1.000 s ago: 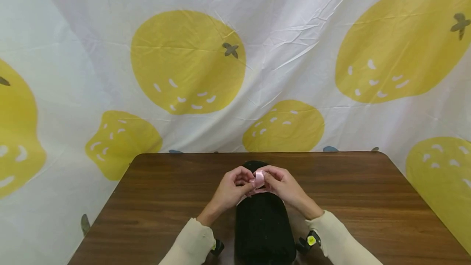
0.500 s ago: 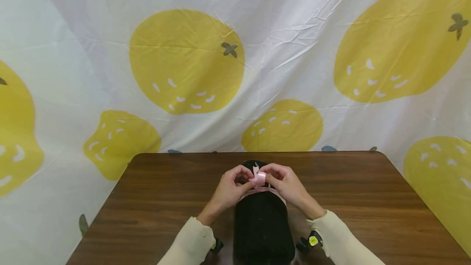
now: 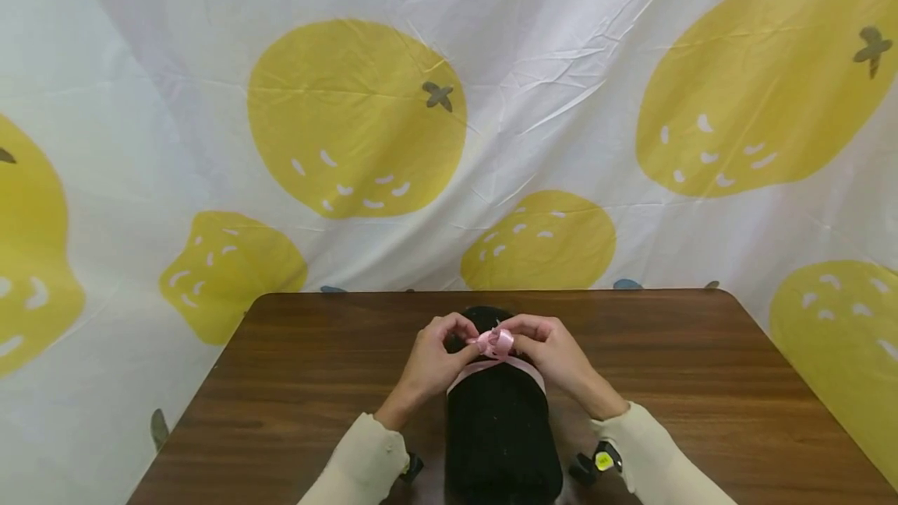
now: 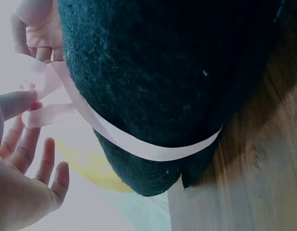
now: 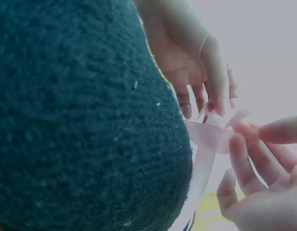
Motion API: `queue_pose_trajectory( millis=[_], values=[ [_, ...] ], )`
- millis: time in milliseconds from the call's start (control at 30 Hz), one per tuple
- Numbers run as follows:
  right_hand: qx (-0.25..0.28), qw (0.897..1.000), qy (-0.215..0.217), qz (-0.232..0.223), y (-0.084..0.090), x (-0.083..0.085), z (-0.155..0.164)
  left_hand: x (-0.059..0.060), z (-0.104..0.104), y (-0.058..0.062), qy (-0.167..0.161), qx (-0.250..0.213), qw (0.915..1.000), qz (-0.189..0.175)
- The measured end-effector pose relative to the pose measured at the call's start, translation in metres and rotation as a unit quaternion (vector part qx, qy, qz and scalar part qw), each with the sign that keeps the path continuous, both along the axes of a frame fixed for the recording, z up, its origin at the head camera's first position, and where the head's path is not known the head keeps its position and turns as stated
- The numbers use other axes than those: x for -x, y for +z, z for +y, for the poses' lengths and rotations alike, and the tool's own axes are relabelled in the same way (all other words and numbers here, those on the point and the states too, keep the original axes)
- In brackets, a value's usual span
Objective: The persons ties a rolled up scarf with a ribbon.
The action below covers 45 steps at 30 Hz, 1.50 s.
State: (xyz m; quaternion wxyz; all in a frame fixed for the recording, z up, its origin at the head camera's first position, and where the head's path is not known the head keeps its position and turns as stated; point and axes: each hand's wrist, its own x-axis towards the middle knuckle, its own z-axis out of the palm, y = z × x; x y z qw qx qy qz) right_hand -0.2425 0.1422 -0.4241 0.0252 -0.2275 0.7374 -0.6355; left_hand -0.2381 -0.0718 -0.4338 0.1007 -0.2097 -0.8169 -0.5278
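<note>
A pink satin ribbon (image 3: pixel 528 369) runs round a long black fuzzy form (image 3: pixel 501 435) and is gathered into loops on top. My left hand (image 3: pixel 433 355) pinches the loops' left side between thumb and fingertips. From the other side, my right hand (image 3: pixel 554 351) pinches the loop on the right. The left wrist view shows the ribbon band (image 4: pixel 160 153) flat against the dark fabric, with a loop (image 4: pixel 50 114) at my left fingertips. In the right wrist view, a strip of ribbon (image 5: pixel 208 136) reaches my right fingers (image 5: pixel 239 150). The knot is largely hidden by fingers.
The black form lies lengthwise on a brown wood-grain table (image 3: pixel 302 388). Behind the table hangs a white cloth (image 3: pixel 547 100) printed with yellow fruit. Dark wrist cameras sit under both pale sleeves (image 3: pixel 368 458).
My right hand has shifted slightly right, apart from the left. The ribbon end that stood up between the hands has dropped from sight, and more of the band across the form shows.
</note>
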Motion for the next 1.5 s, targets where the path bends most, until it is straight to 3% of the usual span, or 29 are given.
queue_pose_trajectory(
  millis=[233,400,567,833,1033,1267,1500],
  values=[
    [0.071,0.996,0.036,-0.03,-0.001,0.0,0.001,-0.001,-0.001,0.001,-0.008,0.004,0.9999,-0.005],
    [0.049,0.998,0.005,-0.036,0.002,-0.002,0.0,0.0,-0.002,0.001,-0.013,0.008,0.9998,-0.01],
    [0.092,0.993,0.003,-0.079,0.002,-0.002,-0.002,0.0,-0.004,0.002,-0.031,0.006,0.9994,-0.014],
    [0.177,0.979,0.063,-0.083,0.001,-0.001,0.003,-0.001,-0.007,0.007,-0.08,-0.043,0.9951,-0.039],
    [0.211,0.97,0.093,-0.079,0.002,0.0,0.004,0.002,-0.01,0.007,-0.102,-0.059,0.9915,-0.056],
    [0.217,0.967,0.115,-0.064,0.003,0.001,0.007,0.002,-0.015,0.011,-0.103,-0.032,0.993,-0.049],
    [0.181,0.976,0.108,-0.047,0.003,0.002,0.011,0.004,-0.022,0.015,-0.09,0.029,0.9939,-0.057]
  ],
)
